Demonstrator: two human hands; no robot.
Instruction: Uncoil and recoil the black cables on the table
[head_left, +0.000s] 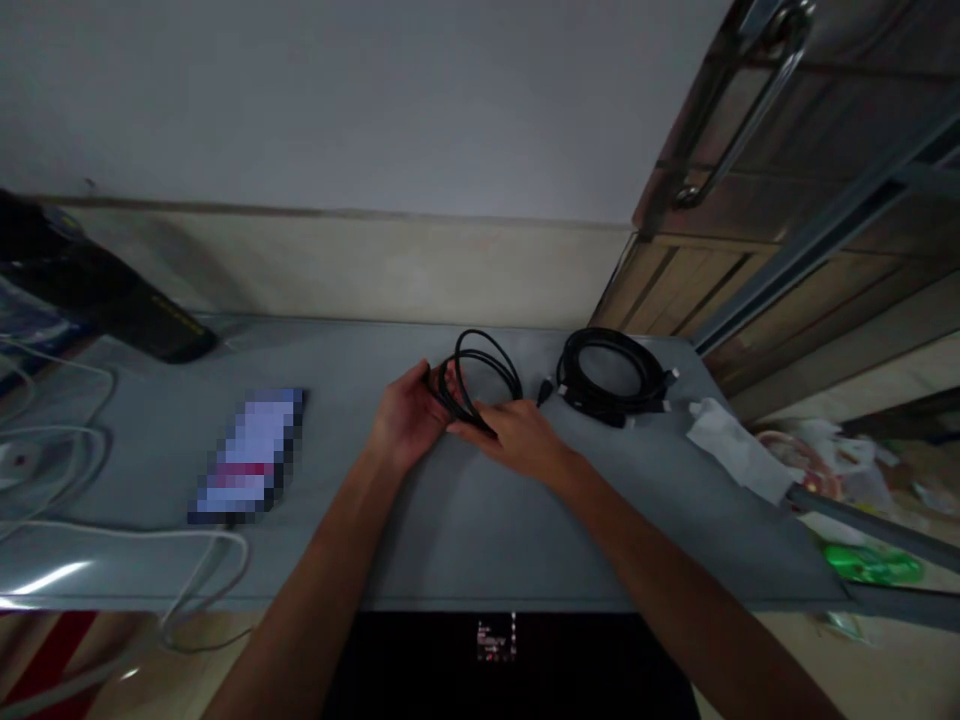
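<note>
Between my two hands is a black cable, looped into a loose coil just above the grey tabletop. My left hand is closed around the coil's left side, palm turned up. On the near side of the loops, my right hand grips the cable with its fingers pressed together. A black plug pokes out just beyond the right hand. To the right lies a second coiled black cable with several connector ends, apart from my hands.
The grey table stands against the wall. At left are a phone, a dark bottle-like object and white cords. White tissue hangs over the right edge, near a metal frame. A green bottle lies below.
</note>
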